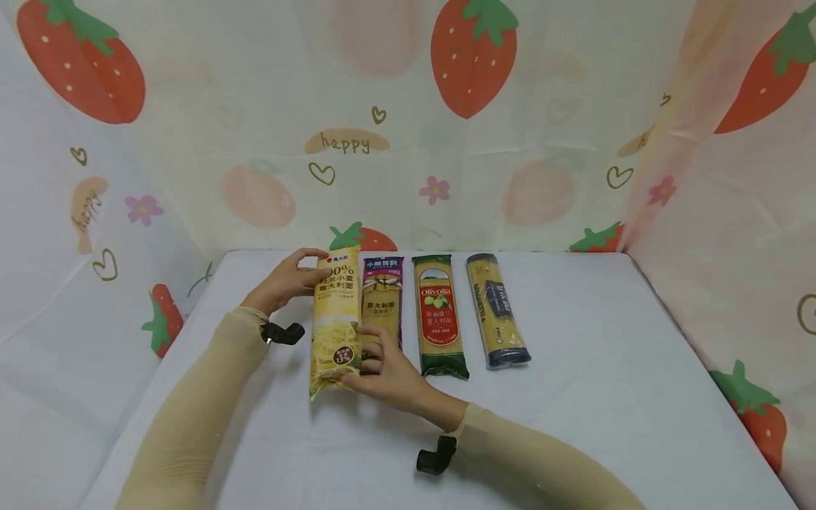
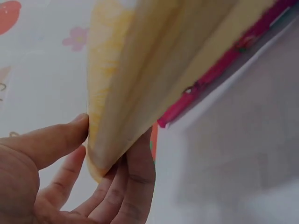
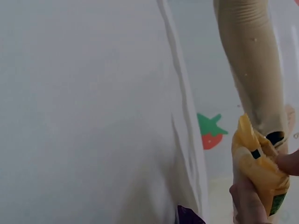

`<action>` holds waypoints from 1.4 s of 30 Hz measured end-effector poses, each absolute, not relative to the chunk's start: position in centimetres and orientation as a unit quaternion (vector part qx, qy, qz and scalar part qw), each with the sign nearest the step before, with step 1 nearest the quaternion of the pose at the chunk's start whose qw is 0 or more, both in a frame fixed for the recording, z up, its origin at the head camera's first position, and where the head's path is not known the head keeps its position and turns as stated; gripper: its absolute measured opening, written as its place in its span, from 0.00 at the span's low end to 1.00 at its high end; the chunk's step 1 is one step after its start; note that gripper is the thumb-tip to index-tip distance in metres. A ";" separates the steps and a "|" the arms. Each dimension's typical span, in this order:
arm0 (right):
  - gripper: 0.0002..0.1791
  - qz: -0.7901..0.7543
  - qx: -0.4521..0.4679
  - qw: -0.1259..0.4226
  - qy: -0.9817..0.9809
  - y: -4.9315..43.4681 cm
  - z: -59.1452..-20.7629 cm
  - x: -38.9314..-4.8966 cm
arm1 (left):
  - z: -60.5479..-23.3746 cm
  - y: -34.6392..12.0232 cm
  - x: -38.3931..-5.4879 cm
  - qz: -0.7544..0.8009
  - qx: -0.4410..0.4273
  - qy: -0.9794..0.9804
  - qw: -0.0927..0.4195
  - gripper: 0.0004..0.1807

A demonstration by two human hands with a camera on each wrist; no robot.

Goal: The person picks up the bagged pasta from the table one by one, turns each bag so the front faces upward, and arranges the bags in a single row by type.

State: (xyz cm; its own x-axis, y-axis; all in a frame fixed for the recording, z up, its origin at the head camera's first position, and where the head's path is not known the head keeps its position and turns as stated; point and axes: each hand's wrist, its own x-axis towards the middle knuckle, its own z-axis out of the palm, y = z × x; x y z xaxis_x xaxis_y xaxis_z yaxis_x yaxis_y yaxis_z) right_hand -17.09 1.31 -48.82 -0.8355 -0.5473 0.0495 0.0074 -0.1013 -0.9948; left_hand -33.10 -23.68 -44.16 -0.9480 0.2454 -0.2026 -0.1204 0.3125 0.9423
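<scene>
A yellow pasta packet [image 1: 336,312] is held by both hands at the left end of a row of packets. My left hand [image 1: 289,282] grips its upper left side; in the left wrist view the thumb lies on one face and the fingers [image 2: 140,182] on the other. At the lower right corner my right hand [image 1: 389,372] pinches the packet, its thumb on the front. The right wrist view shows the packet's crumpled end [image 3: 261,163] between thumb and fingers. Partly behind it is a purple-topped pasta packet [image 1: 383,297], its lower part covered by the right hand.
Right of these lie a green-and-red pasta packet [image 1: 438,315] and a spaghetti packet with dark blue ends [image 1: 497,312], slightly slanted. All are on a white-covered table [image 1: 593,425]. Strawberry-patterned cloth [image 1: 408,156] hangs around the back and sides.
</scene>
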 end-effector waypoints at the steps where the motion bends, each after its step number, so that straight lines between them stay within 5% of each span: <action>1: 0.45 -0.713 -0.208 0.197 0.641 1.2 -48.9 -17.3 | -43.9 -23.7 -33.2 0.586 0.043 0.793 0.161 0.32; 20: 0.43 -0.682 -0.092 0.216 0.692 -2.1 -49.5 -19.7 | -45.7 -24.3 -35.3 0.553 0.068 0.806 0.202 0.36; 42: 0.45 -0.524 -0.116 0.200 0.819 -4.1 -49.2 -21.5 | -47.3 -24.8 -36.6 0.523 0.033 0.830 0.193 0.33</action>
State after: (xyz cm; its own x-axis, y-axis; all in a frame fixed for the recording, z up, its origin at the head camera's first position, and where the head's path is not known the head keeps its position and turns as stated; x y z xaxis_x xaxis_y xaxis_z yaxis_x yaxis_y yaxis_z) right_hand -21.51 -4.06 -49.24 -0.8930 -0.3999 -0.2066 0.0200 0.4232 -0.9058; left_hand -36.61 -24.85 -47.32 -0.9233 0.2569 -0.2855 -0.1468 0.4509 0.8804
